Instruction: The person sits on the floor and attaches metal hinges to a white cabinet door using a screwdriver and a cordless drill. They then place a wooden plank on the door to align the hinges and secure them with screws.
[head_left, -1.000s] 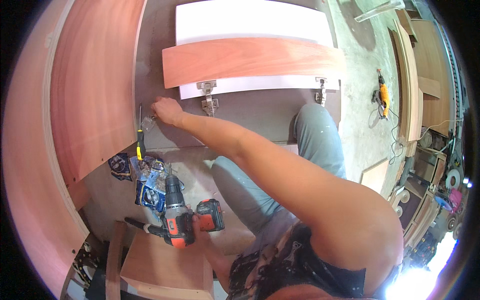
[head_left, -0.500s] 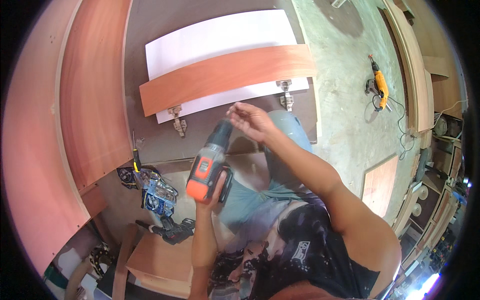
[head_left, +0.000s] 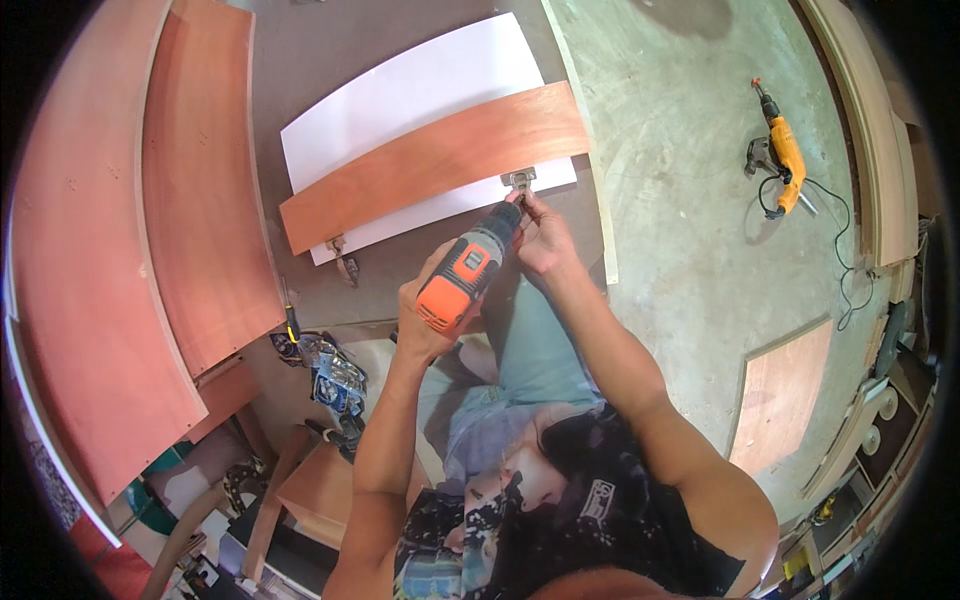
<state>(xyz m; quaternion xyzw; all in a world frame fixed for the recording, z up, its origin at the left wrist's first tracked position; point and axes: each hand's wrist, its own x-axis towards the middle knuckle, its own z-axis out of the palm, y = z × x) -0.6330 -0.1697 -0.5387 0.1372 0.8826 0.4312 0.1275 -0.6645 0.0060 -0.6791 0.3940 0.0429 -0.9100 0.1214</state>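
Note:
My left hand is wrapped round the grip of an orange and black cordless drill, whose chuck points up and to the right. Just beyond the chuck is a metal cabinet hinge at the right end of a white panel. Fingers of my right hand are pinched together between the drill's tip and this hinge; what they hold is too small to make out. A reddish-brown wooden strip lies across the panel. Another hinge hangs from the panel's near left edge.
Large reddish wood panels stand at the left. Beside them lie a yellow-handled screwdriver and a bag of small parts. On the floor to the right are a yellow corded power tool and a wood board.
The drill has swung up and to the right, its tip now by the right hinge. My right hand has moved down and right to that hinge. The view has shifted too.

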